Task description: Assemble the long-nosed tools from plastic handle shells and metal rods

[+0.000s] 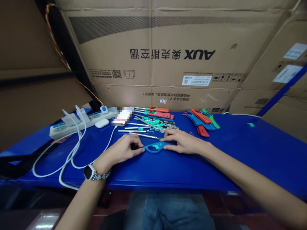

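The left hand (124, 148) and right hand (184, 142) each pinch an end of the blue lighter handle (155, 147), which lies flat toward the front edge of the table (240, 153); a slip could knock it into the loose metal tubes (144, 129) just behind.

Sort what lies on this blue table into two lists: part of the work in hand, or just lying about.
In hand: blue plastic handle shell with teal trigger, under left hand and right hand; metal-tubed lighter parts; heap of coloured plastic handle shells.
Lying about: white power strip, white cables, white earbud case.
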Motion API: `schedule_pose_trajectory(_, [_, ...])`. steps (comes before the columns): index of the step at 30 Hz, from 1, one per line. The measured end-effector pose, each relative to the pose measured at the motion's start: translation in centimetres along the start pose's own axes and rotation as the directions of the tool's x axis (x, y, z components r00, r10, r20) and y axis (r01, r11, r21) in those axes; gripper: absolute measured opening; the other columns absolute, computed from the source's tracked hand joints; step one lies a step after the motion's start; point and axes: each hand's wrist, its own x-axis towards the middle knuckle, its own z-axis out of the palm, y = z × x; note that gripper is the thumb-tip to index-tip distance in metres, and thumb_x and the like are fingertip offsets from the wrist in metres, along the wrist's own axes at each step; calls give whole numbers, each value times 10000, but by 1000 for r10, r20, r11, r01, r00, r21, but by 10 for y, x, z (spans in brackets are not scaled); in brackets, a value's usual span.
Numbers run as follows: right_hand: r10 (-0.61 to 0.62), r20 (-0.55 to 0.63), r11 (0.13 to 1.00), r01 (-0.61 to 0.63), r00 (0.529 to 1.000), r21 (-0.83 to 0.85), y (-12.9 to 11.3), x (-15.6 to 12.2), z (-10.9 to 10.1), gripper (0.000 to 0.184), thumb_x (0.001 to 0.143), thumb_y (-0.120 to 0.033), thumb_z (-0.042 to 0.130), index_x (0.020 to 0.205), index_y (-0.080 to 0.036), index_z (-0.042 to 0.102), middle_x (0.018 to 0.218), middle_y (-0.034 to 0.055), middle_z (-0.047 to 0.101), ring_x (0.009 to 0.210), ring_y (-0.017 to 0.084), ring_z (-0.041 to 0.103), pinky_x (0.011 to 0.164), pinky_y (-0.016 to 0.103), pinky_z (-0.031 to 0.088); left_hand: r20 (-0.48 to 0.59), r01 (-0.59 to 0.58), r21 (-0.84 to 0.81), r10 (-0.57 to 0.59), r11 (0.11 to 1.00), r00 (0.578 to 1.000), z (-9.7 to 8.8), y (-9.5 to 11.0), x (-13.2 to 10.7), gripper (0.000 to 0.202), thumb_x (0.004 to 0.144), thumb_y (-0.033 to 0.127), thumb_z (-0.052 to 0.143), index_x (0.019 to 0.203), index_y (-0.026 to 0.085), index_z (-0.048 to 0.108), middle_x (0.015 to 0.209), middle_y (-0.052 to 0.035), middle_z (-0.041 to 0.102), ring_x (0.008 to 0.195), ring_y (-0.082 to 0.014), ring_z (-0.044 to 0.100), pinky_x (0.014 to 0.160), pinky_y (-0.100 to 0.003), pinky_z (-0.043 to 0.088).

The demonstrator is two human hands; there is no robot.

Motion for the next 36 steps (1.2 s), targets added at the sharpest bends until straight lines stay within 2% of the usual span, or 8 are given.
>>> schedule_pose_trajectory(6, [76,28,988,-79,997,134,0,2,0,310,894,-406,649,1102,-178,676,1077,84,631,985,220,598,860,344,462,9,59,-4,-59,998,998,2,2,3,222,887,393,608,864,184,679,854,-37,659,735,-173,594,674,-282,450])
schedule_pose_trajectory(11, [157,-45,969,-145,987,199,-9,-3,3,255,852,-382,695,979,-175,616,938,39,655,840,179,600,741,283,439,-72,-5,-55,1,998,997,0,6,4,198,897,377,610,915,183,645,912,-35,649,802,-177,595,735,-295,461])
schedule_pose_trajectory(14, [174,-59,979,-167,983,117,-17,-8,3,241,915,-426,607,965,-190,604,892,35,673,797,178,615,682,266,403,-125,-45,-40,40,998,991,-2,7,3,177,903,360,612,933,187,634,940,-37,649,834,-182,593,763,-306,462])
schedule_pose_trajectory(20, [164,-81,966,-177,983,-190,-26,-12,0,383,1002,-498,415,1046,-203,655,786,55,703,700,192,639,579,270,282,-205,-148,30,151,989,967,-7,7,2,160,936,347,580,957,195,626,980,-52,644,901,-195,594,812,-314,467])
schedule_pose_trajectory(24, [138,-77,944,-155,987,-291,-26,-11,0,444,1019,-513,353,1028,-180,646,716,60,683,618,180,605,544,282,209,-224,-167,107,187,980,956,-9,8,3,157,949,342,566,973,198,623,1011,-63,644,951,-210,599,848,-331,460])
schedule_pose_trajectory(32, [186,-101,922,-209,977,-327,-25,-11,4,460,1021,-522,324,965,-172,618,674,60,652,572,176,561,540,297,149,-214,-189,245,243,951,946,-15,11,14,113,945,308,580,978,208,620,1013,-43,655,954,-212,599,883,-348,419])
schedule_pose_trajectory(34, [220,-141,930,-251,965,-269,-24,-11,7,428,1019,-506,342,959,-177,608,693,60,659,587,181,573,544,294,165,-226,-181,300,255,936,940,-19,16,19,109,946,303,577,994,216,620,1039,-44,652,993,-226,584,920,-374,406])
schedule_pose_trajectory(36, [260,-198,944,-292,945,-156,-23,-10,9,374,1018,-474,368,944,-183,590,730,58,668,621,185,592,553,284,211,-310,-150,361,270,921,912,-22,24,22,131,942,294,577,1043,223,621,1140,-62,630,1096,-251,553,978,-410,381])
